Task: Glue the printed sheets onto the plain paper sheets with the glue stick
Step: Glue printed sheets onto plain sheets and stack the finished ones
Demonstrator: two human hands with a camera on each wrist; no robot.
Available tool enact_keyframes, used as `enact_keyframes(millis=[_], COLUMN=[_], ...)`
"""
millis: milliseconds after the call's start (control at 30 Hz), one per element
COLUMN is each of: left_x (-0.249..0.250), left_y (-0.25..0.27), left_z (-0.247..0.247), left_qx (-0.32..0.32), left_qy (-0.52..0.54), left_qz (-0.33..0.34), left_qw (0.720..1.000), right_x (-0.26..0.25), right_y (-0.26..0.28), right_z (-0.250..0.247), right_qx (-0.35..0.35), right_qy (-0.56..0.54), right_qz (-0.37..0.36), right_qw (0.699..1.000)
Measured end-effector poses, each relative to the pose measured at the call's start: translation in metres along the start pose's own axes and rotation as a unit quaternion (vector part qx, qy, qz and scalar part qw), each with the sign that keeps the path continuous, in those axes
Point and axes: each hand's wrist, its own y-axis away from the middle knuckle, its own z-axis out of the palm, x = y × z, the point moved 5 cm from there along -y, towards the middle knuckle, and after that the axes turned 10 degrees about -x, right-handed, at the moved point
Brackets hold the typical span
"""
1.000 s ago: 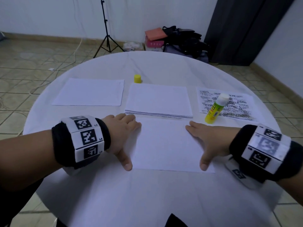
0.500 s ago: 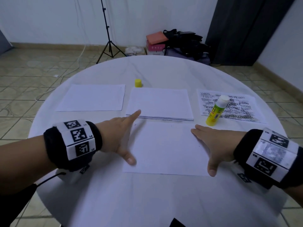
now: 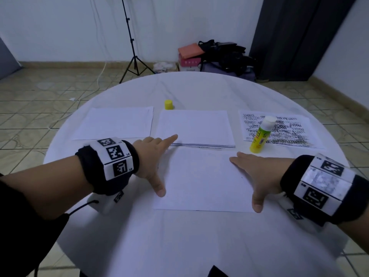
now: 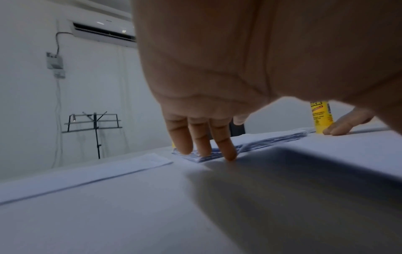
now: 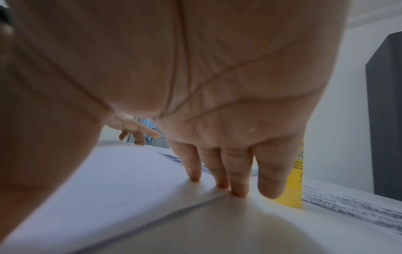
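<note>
A plain white sheet (image 3: 203, 178) lies in front of me on the round white table (image 3: 179, 236). My left hand (image 3: 153, 158) lies at its left edge, fingers stretched toward the near left corner of the paper stack (image 3: 194, 127); its fingertips (image 4: 226, 153) touch that corner. My right hand (image 3: 253, 172) rests flat on the sheet's right edge, fingers (image 5: 237, 173) straight. The glue stick (image 3: 261, 134), uncapped, stands upright at the edge of the printed sheets (image 3: 279, 130) at right. Its yellow cap (image 3: 168, 104) sits behind the stack.
Another plain sheet (image 3: 113, 122) lies at the left of the table. Behind the table on the tiled floor stand a tripod (image 3: 132, 56) and a heap of bags and boxes (image 3: 215, 56). A dark curtain (image 3: 295, 37) hangs at right.
My left hand has uncurled and stretched its fingers forward to the stack's corner. The right hand has stayed flat on the sheet's right edge. The view has tilted up a little.
</note>
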Motion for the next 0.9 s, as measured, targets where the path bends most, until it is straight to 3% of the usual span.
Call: enact_keyframes(millis=[100,233,367,433,567,733,900], left_x=[0.002,-0.001,-0.006,-0.007,-0.009,-0.006,-0.02], left_y=[-0.004,0.002,0.016,0.019,0.022,0.041,0.049], left_z=[-0.001,-0.005,0.0,0.01,0.019,0.004,-0.009], left_qx=[-0.012,-0.01,0.036,0.04,0.035,0.136,0.179], left_qy=[0.037,0.198,0.445,0.49,0.461,0.308,0.338], left_qz=[0.006,0.021,0.041,0.052,0.077,0.126,0.145], left_qw=[0.999,0.98,0.894,0.869,0.883,0.933,0.912], right_x=[0.001,0.005,0.006,0.006,0.006,0.006,0.004], right_y=[0.0,0.004,0.01,0.014,0.019,0.02,0.007], right_z=[0.002,0.006,0.013,0.016,0.019,0.013,0.001], right_qx=[0.006,0.022,0.044,0.053,0.063,0.093,0.124], right_qy=[-0.014,-0.048,-0.063,-0.068,-0.095,-0.235,-0.421], right_qz=[-0.011,-0.024,-0.026,-0.02,-0.01,-0.037,-0.065], right_qw=[1.0,0.998,0.997,0.996,0.993,0.967,0.896])
